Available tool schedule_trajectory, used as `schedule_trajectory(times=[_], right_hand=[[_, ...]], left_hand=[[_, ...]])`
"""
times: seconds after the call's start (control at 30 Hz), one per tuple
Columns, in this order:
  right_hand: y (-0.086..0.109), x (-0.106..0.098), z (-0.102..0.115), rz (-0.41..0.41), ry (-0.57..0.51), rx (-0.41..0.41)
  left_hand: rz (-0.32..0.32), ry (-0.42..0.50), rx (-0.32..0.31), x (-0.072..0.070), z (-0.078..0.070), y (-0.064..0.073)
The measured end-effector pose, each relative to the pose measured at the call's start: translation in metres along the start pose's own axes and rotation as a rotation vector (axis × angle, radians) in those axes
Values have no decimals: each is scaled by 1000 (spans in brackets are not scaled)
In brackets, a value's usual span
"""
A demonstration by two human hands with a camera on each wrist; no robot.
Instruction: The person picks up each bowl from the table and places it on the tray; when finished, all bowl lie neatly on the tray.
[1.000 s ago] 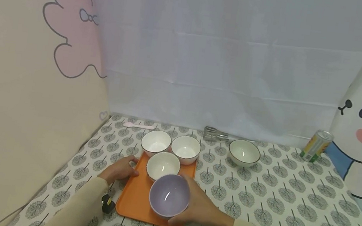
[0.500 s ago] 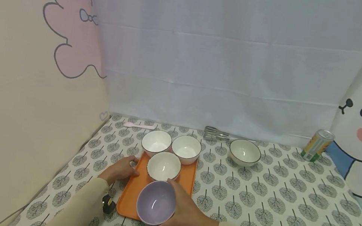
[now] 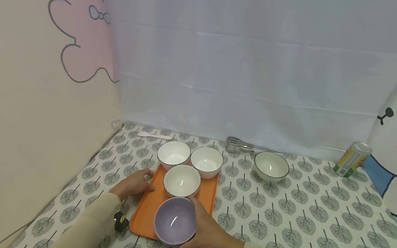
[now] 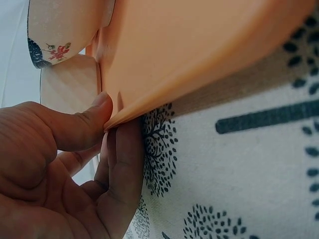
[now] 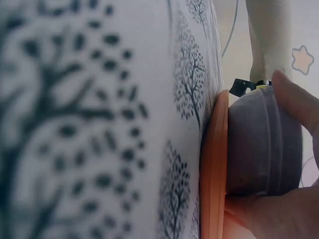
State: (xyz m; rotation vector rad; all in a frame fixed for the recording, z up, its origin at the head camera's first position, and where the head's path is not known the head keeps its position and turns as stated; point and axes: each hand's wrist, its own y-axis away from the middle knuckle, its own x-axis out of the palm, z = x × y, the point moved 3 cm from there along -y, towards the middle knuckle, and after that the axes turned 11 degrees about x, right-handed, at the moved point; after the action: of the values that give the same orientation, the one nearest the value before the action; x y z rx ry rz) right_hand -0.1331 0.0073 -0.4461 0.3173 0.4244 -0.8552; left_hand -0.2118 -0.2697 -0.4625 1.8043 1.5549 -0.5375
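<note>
My left hand (image 3: 133, 183) pinches the left edge of an orange tray (image 3: 144, 214); in the left wrist view the thumb lies on top of the rim and the fingers (image 4: 127, 169) underneath. With thumb and fingers spread around its right side, my right hand (image 3: 212, 237) grips a purple bowl (image 3: 174, 221) at the tray's near end. The right wrist view shows that bowl's base right at the tray (image 5: 213, 164). Behind it stands a white bowl (image 3: 182, 181) with a patterned outside. Two more white bowls, one left (image 3: 174, 153) and one right (image 3: 206, 161), fill the tray's far end.
A pale bowl (image 3: 271, 166) stands on the patterned tablecloth (image 3: 292, 235) at the back, right of the tray. Behind it lies a whisk (image 3: 236, 145). A drink can (image 3: 353, 159) is at the far right, a pink spoon (image 3: 154, 135) at the back left. Cloth walls enclose the table.
The purple bowl has moved left and toward me with my right hand, then stayed nearly in place at the tray's near end. My left hand keeps its hold on the tray.
</note>
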Motion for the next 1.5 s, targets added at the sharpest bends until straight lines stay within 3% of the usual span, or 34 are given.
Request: schedule_trajectory(times=[0.27,0.43,0.67,0.8,1.0,1.17,1.33,1.5], right_hand=[[13,-13,-10,96,-163,93],[6,-12,-7,71,-137,86],[-10,7,0,142,-328,72],[-16,20,4,135,-334,87],[-26,33,12,102,-347,86],[-32,42,19,81,-306,57],[-39,47,23,76,-273,94],[-40,50,22,85,-336,113]], left_hand=[[12,14,-4,1,-1,5],[16,12,12,-2,-5,4],[32,23,-6,-2,-6,3],[31,25,-14,0,-4,3],[28,-5,39,-4,-4,1],[38,-9,74,-6,-4,2],[40,-8,83,-8,-3,3],[57,30,94,-7,-2,3]])
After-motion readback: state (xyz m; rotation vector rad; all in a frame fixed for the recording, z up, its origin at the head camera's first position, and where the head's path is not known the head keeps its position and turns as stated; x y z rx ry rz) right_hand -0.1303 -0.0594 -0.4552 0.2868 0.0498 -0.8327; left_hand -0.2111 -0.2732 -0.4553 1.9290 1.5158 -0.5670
